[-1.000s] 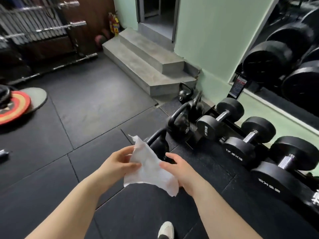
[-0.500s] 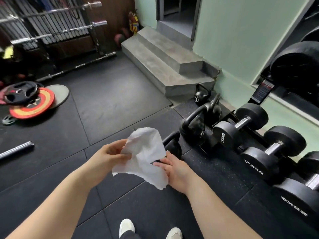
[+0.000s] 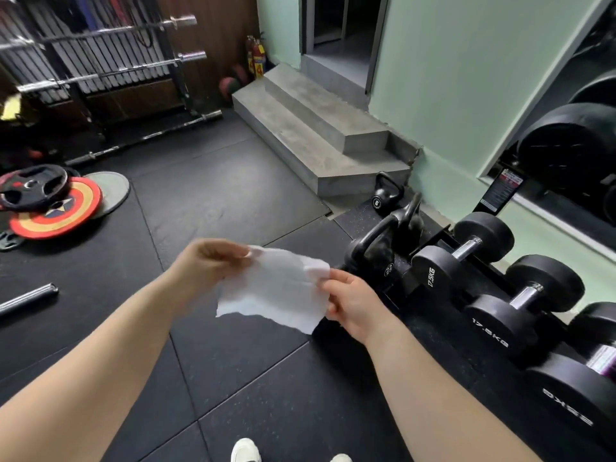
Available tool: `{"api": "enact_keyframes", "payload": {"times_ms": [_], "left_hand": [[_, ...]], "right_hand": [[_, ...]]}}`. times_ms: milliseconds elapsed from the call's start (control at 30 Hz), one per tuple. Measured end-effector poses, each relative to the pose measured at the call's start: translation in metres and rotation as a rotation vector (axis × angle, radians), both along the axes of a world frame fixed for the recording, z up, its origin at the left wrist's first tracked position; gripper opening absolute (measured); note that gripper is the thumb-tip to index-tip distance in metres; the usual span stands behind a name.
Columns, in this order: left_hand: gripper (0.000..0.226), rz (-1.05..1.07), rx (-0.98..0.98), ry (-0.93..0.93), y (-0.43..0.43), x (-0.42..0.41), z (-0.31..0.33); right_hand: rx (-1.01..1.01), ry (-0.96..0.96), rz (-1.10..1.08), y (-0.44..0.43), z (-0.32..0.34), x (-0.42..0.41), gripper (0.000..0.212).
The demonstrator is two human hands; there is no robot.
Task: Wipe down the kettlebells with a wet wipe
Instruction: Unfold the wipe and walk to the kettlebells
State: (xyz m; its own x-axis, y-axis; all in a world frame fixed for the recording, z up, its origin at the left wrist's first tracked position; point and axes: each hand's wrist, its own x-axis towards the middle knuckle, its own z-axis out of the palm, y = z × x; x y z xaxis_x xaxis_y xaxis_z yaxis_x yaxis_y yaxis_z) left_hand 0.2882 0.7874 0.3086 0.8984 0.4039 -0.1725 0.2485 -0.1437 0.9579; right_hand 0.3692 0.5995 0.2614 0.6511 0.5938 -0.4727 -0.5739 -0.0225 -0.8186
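Left hand (image 3: pixel 206 265) and right hand (image 3: pixel 350 301) each pinch an edge of the wet wipe (image 3: pixel 273 288); stretched thin, it may tear or slip before reaching the kettlebells (image 3: pixel 373 258).

Wet wipe (image 3: pixel 276 288) hides nearest kettlebell; left hand (image 3: pixel 203 265) blurred

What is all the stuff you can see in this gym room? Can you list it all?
wet wipe: one, white, stretched between both hands
kettlebells: three visible, black, on the floor near the steps
dumbbells: three clear, another cut off, black, racked at right
weight plates: several, black, red-yellow, grey, floor at left
barbells: several, silver, rack at back left
steps: two, grey, below doorway
fire extinguisher: red, back wall
shoes: two, white, bottom edge
left hand: pinching the wipe
right hand: pinching the wipe
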Motion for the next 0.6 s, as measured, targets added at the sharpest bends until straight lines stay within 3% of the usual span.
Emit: {"api": "enact_keyframes", "payload": {"times_ms": [67, 100, 167, 233, 300, 433, 600], "left_hand": [[0.058, -0.059, 0.062, -0.17, 0.01, 0.0, 0.035], [0.049, -0.126, 0.141, -0.229, 0.014, -0.002, 0.048], [0.026, -0.262, 0.344, -0.224, 0.019, -0.006, 0.059], [0.03, -0.293, 0.458, -0.149, 0.023, -0.008, 0.05], [0.036, -0.231, 0.36, -0.125, 0.025, -0.01, 0.042], [0.066, -0.052, 0.144, -0.205, 0.03, -0.01, 0.039], [0.066, -0.049, -0.258, -0.275, 0.035, -0.015, 0.042]], "right_hand": [[0.139, -0.128, -0.065, 0.001, 0.034, 0.011, 0.032], [0.191, -0.195, -0.05, -0.001, 0.048, 0.015, 0.027], [0.17, -0.326, 0.019, -0.003, 0.063, 0.018, 0.025], [0.079, -0.398, 0.037, -0.001, 0.06, 0.018, 0.039], [0.023, -0.427, 0.015, 0.006, 0.056, 0.015, 0.046], [0.013, -0.534, 0.025, 0.017, 0.06, 0.012, 0.034], [0.053, -0.602, 0.02, 0.02, 0.069, 0.013, 0.024]]}}
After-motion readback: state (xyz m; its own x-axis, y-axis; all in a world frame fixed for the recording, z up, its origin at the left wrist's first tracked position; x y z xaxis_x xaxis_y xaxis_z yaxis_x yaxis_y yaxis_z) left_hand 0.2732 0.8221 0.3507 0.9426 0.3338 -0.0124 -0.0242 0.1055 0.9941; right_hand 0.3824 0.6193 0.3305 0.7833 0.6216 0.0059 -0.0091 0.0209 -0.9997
